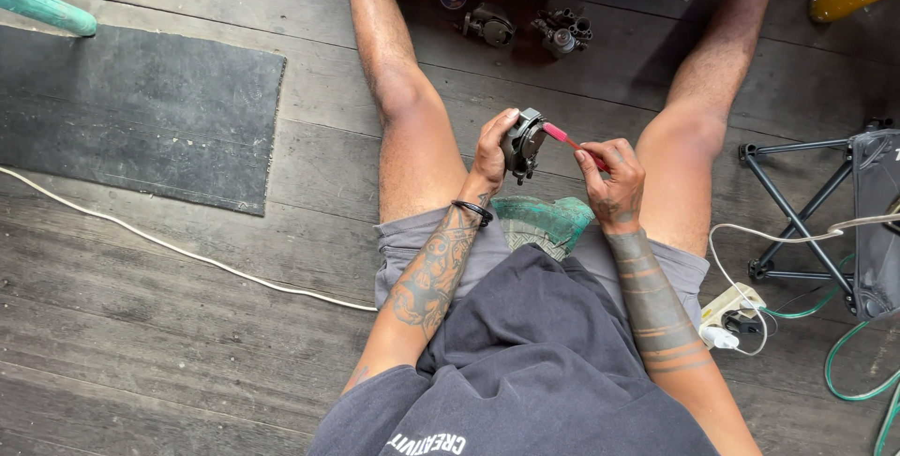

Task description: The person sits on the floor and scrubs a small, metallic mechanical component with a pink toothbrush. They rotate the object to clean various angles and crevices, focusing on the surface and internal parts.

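Left hand: our left hand (492, 151) grips a small grey metal engine part (522, 144), fingers wrapped round its body, above the green stool (544, 222).
Right hand: our right hand (611, 182) pinches a red-handled brush (568, 139), tip touching the part.
Handling: we judge the part stiff, fairly heavy, perhaps greasy; best held by its body.
Nearby: more engine parts (525, 29) lie on the floor beyond the stool.

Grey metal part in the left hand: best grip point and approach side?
Grip the grey metal part around its blocky body from its left side, as the left hand does. Probably best: that leaves the right face open, where the right hand works the red-handled tool.
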